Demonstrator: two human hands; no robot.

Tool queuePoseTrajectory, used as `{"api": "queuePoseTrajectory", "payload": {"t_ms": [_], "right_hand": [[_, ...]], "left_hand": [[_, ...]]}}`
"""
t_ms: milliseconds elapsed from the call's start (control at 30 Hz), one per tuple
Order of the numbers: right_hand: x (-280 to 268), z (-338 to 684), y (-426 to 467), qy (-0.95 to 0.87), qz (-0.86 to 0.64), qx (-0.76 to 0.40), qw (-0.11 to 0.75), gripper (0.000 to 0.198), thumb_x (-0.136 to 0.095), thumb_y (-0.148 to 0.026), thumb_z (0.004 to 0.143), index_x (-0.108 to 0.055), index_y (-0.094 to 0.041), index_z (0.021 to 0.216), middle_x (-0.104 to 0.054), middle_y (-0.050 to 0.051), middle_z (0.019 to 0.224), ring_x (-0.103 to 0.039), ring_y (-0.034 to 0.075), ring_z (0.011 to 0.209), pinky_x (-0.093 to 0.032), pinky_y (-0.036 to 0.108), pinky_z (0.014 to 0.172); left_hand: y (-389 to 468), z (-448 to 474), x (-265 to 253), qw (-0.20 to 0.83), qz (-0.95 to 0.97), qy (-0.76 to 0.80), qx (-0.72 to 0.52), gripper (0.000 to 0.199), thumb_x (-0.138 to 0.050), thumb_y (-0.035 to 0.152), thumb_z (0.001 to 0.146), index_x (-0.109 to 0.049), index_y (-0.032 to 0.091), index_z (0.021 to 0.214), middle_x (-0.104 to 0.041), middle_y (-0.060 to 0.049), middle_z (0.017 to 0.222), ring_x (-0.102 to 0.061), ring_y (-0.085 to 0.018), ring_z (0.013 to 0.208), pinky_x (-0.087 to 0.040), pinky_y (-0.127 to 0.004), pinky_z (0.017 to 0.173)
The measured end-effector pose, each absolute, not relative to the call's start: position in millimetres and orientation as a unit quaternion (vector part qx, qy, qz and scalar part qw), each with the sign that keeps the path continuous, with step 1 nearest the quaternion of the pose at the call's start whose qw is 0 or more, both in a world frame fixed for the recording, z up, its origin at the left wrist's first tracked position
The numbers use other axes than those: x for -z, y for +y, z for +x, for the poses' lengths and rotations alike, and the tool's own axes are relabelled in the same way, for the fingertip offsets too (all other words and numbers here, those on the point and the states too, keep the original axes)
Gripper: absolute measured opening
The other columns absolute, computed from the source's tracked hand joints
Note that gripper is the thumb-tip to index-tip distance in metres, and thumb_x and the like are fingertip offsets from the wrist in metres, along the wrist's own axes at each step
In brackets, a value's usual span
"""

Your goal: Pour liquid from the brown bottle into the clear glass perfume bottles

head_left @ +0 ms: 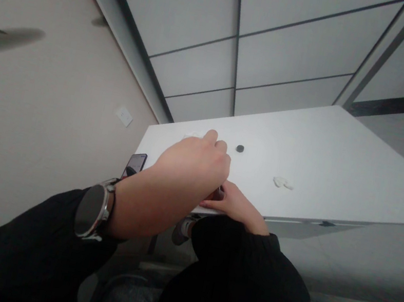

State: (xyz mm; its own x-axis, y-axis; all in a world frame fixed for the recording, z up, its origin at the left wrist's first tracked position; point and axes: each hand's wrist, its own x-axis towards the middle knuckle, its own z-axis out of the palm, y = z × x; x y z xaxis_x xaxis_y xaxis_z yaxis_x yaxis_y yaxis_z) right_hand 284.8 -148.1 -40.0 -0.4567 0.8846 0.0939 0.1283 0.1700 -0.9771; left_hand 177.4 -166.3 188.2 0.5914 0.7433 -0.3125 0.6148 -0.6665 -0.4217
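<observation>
My left hand (200, 158), a watch (90, 210) on its wrist, is held over the near edge of the white table (326, 157) with its fingers curled closed. What those fingers hold, if anything, is hidden behind the hand. Just below and to the right, my right hand (231, 202) is wrapped round a small dark, shiny object (219, 192) with a reddish part. The left hand covers most of that object, so its kind does not show. Beyond the hands, a small round dark cap (240, 148) lies on the table.
A crumpled white tissue (282, 183) lies right of the hands. A phone (135, 164) rests at the table's left edge, partly behind my left forearm. Something white (192, 135) shows behind the left hand. White paneled doors (283, 45) stand behind the table; a wall is at left.
</observation>
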Motion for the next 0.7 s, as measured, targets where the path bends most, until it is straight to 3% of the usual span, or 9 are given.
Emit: {"api": "queuePoseTrajectory", "payload": {"t_ms": [400,567,700], "right_hand": [[44,285,-148,-0.672,-0.373,-0.526,0.363,0.072,-0.091,-0.035,0.075,-0.06,-0.023,0.139,-0.077,0.009,0.12,-0.072,0.032,0.112,-0.054,0.05,0.103],[40,285,-149,-0.667,-0.357,-0.531,0.381,0.083,-0.091,-0.033,0.074,-0.053,-0.025,0.147,-0.072,0.01,0.136,-0.067,0.032,0.127,-0.048,0.05,0.113],[37,285,-148,-0.667,-0.355,-0.531,0.383,0.086,-0.092,-0.034,0.073,-0.053,-0.025,0.149,-0.069,0.01,0.142,-0.065,0.032,0.132,-0.045,0.05,0.116]], "left_hand": [[-173,176,-192,0.149,-0.88,-0.38,-0.242,0.02,-0.054,0.005,0.097,-0.071,0.011,0.106,-0.07,-0.015,0.108,-0.062,-0.027,0.111,-0.051,-0.029,0.079],[-176,148,-189,0.166,-0.881,-0.392,-0.205,0.028,-0.055,0.006,0.097,-0.066,0.011,0.123,-0.069,-0.016,0.126,-0.063,-0.027,0.12,-0.056,-0.032,0.085],[-169,112,-180,0.117,-0.891,-0.415,-0.142,0.049,-0.069,0.019,0.095,-0.056,0.016,0.143,-0.063,-0.017,0.146,-0.059,-0.031,0.135,-0.056,-0.043,0.103]]}}
